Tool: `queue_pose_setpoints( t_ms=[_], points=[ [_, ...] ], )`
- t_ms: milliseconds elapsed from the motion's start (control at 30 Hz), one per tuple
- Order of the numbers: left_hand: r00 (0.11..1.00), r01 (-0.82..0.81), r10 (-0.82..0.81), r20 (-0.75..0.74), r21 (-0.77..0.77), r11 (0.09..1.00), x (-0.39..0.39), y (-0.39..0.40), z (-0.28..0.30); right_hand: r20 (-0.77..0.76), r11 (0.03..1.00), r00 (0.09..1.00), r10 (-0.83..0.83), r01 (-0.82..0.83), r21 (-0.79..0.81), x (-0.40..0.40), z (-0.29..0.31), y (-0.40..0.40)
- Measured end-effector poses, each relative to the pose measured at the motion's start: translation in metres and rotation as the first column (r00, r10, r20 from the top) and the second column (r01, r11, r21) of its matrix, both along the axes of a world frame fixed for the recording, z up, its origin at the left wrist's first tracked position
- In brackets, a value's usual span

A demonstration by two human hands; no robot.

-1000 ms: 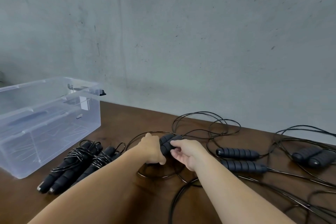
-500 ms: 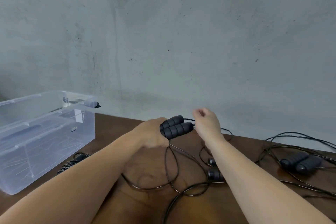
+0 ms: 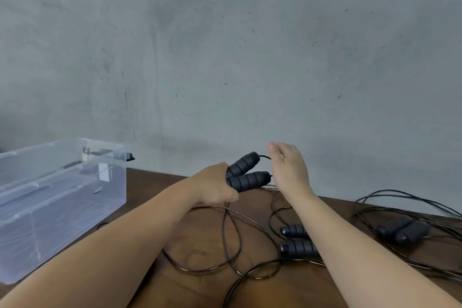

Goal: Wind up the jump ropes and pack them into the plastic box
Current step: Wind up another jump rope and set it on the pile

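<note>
Now left hand (image 3: 215,186) grip closed around two black handles (image 3: 246,174), right hand (image 3: 290,169) open just beside, cord (image 3: 232,237) dangling to table (image 3: 155,182).

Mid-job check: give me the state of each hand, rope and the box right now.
left hand: shut on the held handles
held handles: paired, lifted, cord hanging unwound
right hand: open beside the handle tips
middle rope: unwound on the table
right rope: handles together, cord loose
plastic box: lid off
</note>
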State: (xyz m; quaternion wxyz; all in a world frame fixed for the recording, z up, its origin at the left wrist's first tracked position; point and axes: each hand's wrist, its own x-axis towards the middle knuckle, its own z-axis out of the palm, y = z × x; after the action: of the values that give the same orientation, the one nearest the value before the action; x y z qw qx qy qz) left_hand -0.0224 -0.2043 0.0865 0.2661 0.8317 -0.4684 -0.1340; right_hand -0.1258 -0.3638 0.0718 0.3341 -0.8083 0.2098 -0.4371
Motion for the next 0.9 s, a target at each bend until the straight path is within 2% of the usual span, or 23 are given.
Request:
queue_pose_setpoints(
  t_ms=[67,167,233,333,400,533,567,633,700,733,800,900],
  points=[
    [0.998,-0.022,0.019,-0.053,-0.039,0.999,0.005,0.003,-0.003,-0.013,0.998,0.999,0.032,-0.033,-0.054,-0.009,0.000,-0.004],
    [0.991,-0.068,0.062,-0.118,-0.050,0.996,0.012,0.003,-0.008,-0.176,0.949,0.982,0.074,-0.123,-0.289,-0.022,-0.009,-0.004],
    [0.987,-0.067,0.057,-0.153,-0.063,0.996,0.009,0.001,-0.009,-0.279,0.855,0.959,0.041,-0.178,-0.487,-0.025,-0.017,-0.006],
    [0.977,-0.018,0.010,-0.212,-0.039,0.999,0.004,-0.003,-0.007,-0.234,0.685,0.970,-0.061,-0.130,-0.717,-0.024,-0.021,-0.012],
    [0.985,-0.003,0.004,-0.172,0.003,1.000,0.004,-0.005,-0.005,-0.193,0.630,0.978,-0.080,-0.100,-0.770,-0.021,-0.018,-0.013],
    [0.998,0.018,-0.014,-0.057,0.063,0.998,0.002,-0.007,0.000,-0.164,0.604,0.983,-0.080,-0.083,-0.793,-0.021,-0.013,-0.015],
    [0.999,0.024,-0.022,-0.039,0.054,0.998,0.002,-0.007,0.001,-0.166,0.641,0.983,-0.075,-0.080,-0.763,-0.022,-0.011,-0.015],
    [0.998,0.054,-0.053,-0.045,0.021,0.998,0.003,-0.005,0.002,-0.192,0.778,0.981,-0.042,-0.088,-0.622,-0.022,-0.008,-0.014],
    [0.989,0.096,-0.099,-0.111,-0.034,0.995,0.006,-0.003,0.006,-0.232,0.929,0.972,0.026,-0.109,-0.354,-0.021,-0.003,-0.014],
    [0.981,0.112,-0.121,-0.154,-0.068,0.991,0.007,-0.002,0.010,-0.239,0.971,0.968,0.071,-0.123,-0.208,-0.020,-0.001,-0.015],
    [0.948,0.135,-0.171,-0.269,-0.145,0.980,0.009,-0.001,0.015,-0.196,0.992,0.972,0.126,-0.130,-0.005,-0.016,-0.002,-0.016],
    [0.885,0.105,-0.221,-0.410,-0.285,0.953,0.005,-0.005,0.018,-0.064,0.987,0.995,0.077,-0.067,0.147,-0.005,-0.010,-0.005]
  ],
)
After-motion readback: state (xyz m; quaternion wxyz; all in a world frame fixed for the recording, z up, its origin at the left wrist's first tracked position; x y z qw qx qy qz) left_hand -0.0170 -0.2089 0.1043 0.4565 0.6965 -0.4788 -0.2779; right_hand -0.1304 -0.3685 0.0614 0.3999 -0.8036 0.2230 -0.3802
